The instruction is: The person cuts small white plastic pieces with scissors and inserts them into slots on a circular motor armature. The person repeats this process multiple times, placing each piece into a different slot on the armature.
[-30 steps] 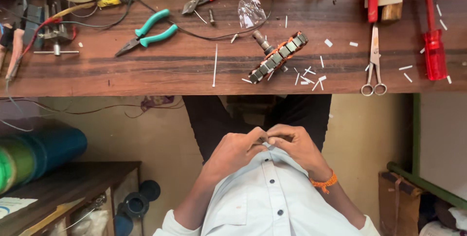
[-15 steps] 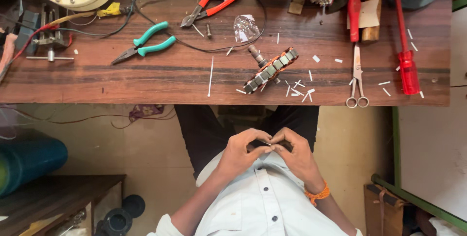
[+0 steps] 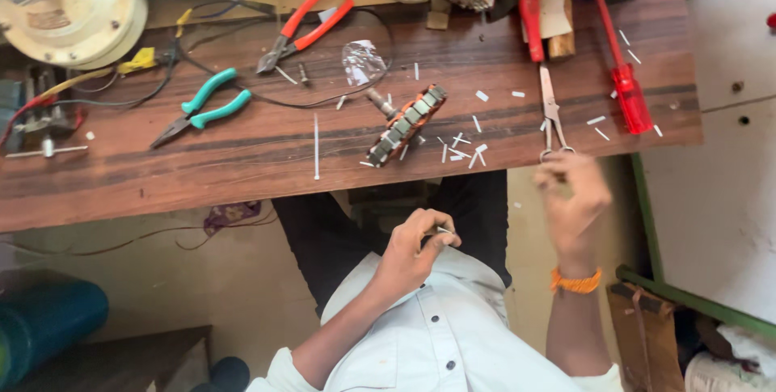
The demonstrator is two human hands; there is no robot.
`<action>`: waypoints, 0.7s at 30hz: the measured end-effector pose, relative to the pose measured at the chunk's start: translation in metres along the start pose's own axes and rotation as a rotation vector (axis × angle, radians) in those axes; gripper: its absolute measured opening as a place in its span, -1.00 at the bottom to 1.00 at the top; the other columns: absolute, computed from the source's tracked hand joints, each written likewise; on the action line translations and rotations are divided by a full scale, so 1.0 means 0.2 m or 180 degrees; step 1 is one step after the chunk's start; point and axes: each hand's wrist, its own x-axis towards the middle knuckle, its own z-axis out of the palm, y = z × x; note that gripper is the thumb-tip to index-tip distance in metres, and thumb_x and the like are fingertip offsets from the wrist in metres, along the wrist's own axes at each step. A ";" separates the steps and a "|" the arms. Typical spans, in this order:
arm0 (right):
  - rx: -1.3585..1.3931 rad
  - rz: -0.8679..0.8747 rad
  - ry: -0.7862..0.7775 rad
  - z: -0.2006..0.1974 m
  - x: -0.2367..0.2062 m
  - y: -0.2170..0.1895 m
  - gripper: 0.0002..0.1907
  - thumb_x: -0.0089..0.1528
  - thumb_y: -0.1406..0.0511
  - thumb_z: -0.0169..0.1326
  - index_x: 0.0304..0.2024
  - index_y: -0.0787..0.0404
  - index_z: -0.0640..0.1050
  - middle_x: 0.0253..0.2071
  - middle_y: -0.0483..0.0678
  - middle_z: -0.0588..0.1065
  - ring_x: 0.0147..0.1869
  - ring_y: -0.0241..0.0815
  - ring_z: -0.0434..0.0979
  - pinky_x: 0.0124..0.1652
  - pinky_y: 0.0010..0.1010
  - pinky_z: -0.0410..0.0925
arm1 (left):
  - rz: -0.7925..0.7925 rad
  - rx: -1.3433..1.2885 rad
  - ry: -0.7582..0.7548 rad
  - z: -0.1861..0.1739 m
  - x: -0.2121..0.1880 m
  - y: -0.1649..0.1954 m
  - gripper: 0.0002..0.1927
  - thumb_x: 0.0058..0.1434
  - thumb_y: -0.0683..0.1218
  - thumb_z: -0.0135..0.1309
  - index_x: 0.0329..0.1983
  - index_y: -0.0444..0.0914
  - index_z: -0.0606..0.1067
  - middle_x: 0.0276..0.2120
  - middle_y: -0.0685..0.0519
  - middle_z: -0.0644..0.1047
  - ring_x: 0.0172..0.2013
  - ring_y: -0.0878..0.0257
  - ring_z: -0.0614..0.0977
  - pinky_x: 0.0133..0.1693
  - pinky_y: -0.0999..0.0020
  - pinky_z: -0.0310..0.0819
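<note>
We are looking down at a wooden counter [image 3: 242, 170] with our two hands below its near edge. Our left hand [image 3: 412, 250] is hovering over our lap, its fingers [image 3: 432, 226] pinching together on a small white strip [image 3: 444, 231], which is sitting just above our pale shirt [image 3: 453, 335]. Our right hand [image 3: 572, 194] is reaching up to the counter's edge, blurred, and is touching the handles of the scissors [image 3: 551, 113]; we cannot tell whether its fingers are closing on them or lying loose. An orange band [image 3: 575, 282] is circling that wrist. On the counter, a rotor core [image 3: 404, 124] is lying tilted near the middle, with cut white slips [image 3: 461, 148] scattered just beside it. Teal-handled pliers [image 3: 202, 107] are lying to the left, red-handled cutters [image 3: 303, 27] are lying further back, and a red screwdriver [image 3: 618, 61] is lying to the right of the scissors
</note>
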 end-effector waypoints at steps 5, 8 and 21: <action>-0.0435 0.0721 0.0114 -0.03 0.04 0.12 -0.76 0.28 0.32 0.29 -0.09 0.30 0.56 -0.14 0.12 0.51 -0.15 0.04 0.57 -0.16 -0.20 0.42 | -0.0354 -0.0905 0.0259 0.06 0.03 -0.08 -0.91 0.39 -0.24 0.05 -0.09 -0.37 0.49 -0.31 0.01 0.53 -0.29 0.32 0.62 -0.22 0.42 0.51; -0.0518 0.0751 -0.0038 -0.01 0.04 0.09 -0.73 0.29 0.33 0.26 0.01 0.27 0.55 -0.12 0.11 0.53 -0.14 0.04 0.59 -0.14 -0.20 0.44 | -0.0411 -0.1578 0.0115 0.05 0.07 -0.10 -0.89 0.39 -0.23 0.07 -0.07 -0.37 0.50 -0.27 -0.03 0.58 -0.20 0.26 0.66 -0.09 0.39 0.60; 0.2363 0.2398 -0.0986 -0.10 -0.17 0.26 -0.21 0.17 0.46 0.16 0.48 0.19 0.33 -0.15 0.00 0.63 -0.13 -0.33 0.57 -0.09 -0.51 0.41 | -0.0310 -0.1311 0.0112 -0.06 0.18 0.00 -0.84 0.33 -0.17 0.22 -0.09 -0.35 0.64 -0.17 -0.02 0.63 -0.19 0.33 0.61 -0.20 0.43 0.52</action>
